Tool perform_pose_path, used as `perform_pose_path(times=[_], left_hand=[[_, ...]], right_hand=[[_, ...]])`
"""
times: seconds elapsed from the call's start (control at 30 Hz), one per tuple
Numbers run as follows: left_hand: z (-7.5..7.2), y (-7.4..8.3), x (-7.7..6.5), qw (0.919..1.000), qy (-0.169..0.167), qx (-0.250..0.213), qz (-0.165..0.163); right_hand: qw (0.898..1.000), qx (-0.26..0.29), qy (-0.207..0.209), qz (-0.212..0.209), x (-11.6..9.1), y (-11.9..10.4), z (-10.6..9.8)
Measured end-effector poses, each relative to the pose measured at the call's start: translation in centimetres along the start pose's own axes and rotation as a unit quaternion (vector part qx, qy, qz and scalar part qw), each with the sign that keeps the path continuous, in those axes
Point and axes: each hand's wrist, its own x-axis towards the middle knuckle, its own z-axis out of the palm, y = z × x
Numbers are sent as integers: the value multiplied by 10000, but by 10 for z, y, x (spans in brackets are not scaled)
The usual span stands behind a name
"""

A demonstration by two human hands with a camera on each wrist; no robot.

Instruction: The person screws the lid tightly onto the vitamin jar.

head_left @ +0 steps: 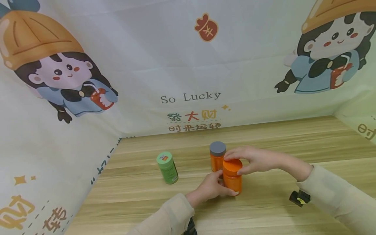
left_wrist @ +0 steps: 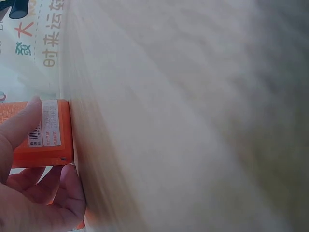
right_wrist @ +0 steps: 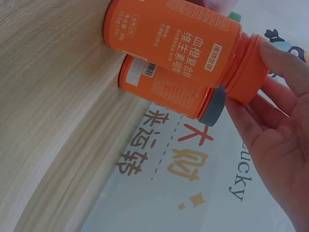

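An orange bottle with an orange lid [head_left: 233,179] stands upright on the wooden table, between both hands. Its lower body is held by my left hand [head_left: 209,186], thumb on the label side and fingers behind. My right hand [head_left: 258,159] grips the orange lid [right_wrist: 247,70] from above, thumb and fingers round its rim. Just behind it stands a second orange bottle with a grey lid [head_left: 217,153], partly hidden by the front bottle. In the left wrist view the thumb lies across the white label [left_wrist: 50,123] of the held bottle.
A green bottle [head_left: 167,168] stands on the wooden table [head_left: 132,195] to the left of the orange ones. A printed white cloth [head_left: 141,65] hangs behind and along the left side of the table.
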Motion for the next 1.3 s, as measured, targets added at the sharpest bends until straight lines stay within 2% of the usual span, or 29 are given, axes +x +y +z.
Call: perform_pose_path(times=[0.23, 0.47, 0.73, 0.9, 1.07, 1.2, 1.3], left_hand=[[0, 0, 0, 10000, 14, 0, -4], [1, 0, -1, 10000, 13, -54, -51], [1, -1, 1, 10000, 71, -8, -6], [1, -1, 0, 10000, 50, -77, -34], [0, 1, 0, 9999, 87, -115, -66], [1, 0, 1, 9999, 99, -83, 3], [2, -1, 1, 9999, 112, -56, 35]], right_hand=[[9993, -359, -32, 7, 2, -5, -1], [9985, -512, -34, 196, 5, -10, 0], [9955, -621, 393, 598, 8, -18, 5], [9885, -666, 613, 1213, 14, -23, 8], [9745, -719, 1025, 1861, 18, -25, 19], [9652, -868, 1339, 2073, 21, -26, 27], [9642, -836, 1416, 2079, 21, -26, 29]])
